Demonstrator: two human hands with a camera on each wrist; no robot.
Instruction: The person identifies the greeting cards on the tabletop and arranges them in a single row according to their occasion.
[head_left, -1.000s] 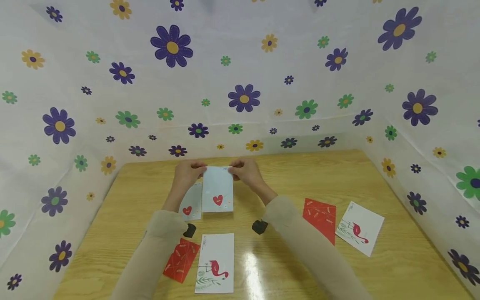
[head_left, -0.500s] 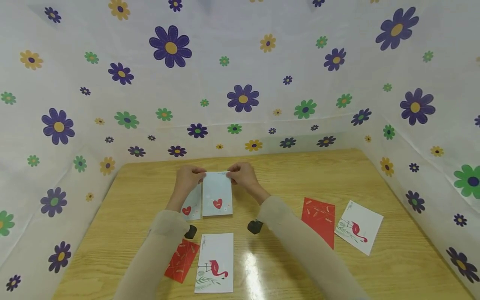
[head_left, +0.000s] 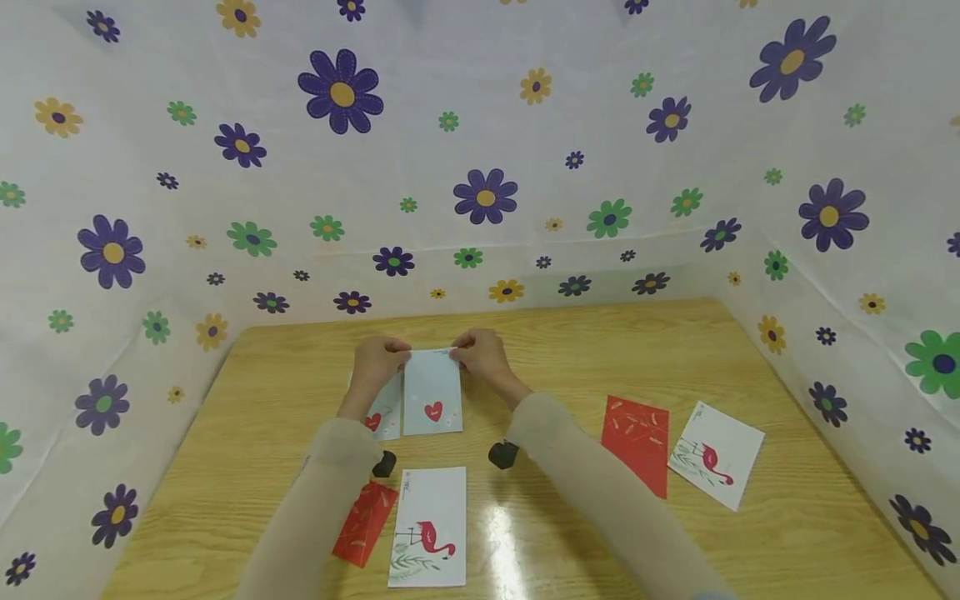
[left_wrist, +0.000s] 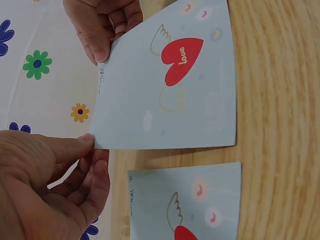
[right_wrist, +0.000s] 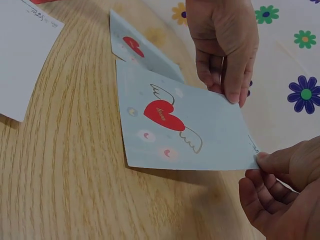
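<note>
Both hands pinch the far corners of a pale blue card [head_left: 432, 387] printed with a red winged heart. My left hand [head_left: 381, 363] has thumb and fingers on its far left corner; my right hand [head_left: 482, 357] grips the far right one. In the left wrist view the held card [left_wrist: 135, 100] tilts, its far edge raised and its near edge low over the wood. A matching blue card [left_wrist: 165, 197] lies to its left on the table, partly covered by the left hand in the head view.
On the wooden table [head_left: 570, 350] lie a flamingo card [head_left: 429, 525] and a red card [head_left: 365, 523] in front, partly behind the left sleeve. Another red card [head_left: 637, 437] and flamingo card [head_left: 716, 454] lie at the right. A flowered cloth [head_left: 420, 150] surrounds the table.
Both hands have lowered the blue card slightly and brought it toward the body, still pinching its far corners. The other cards have stayed in place.
</note>
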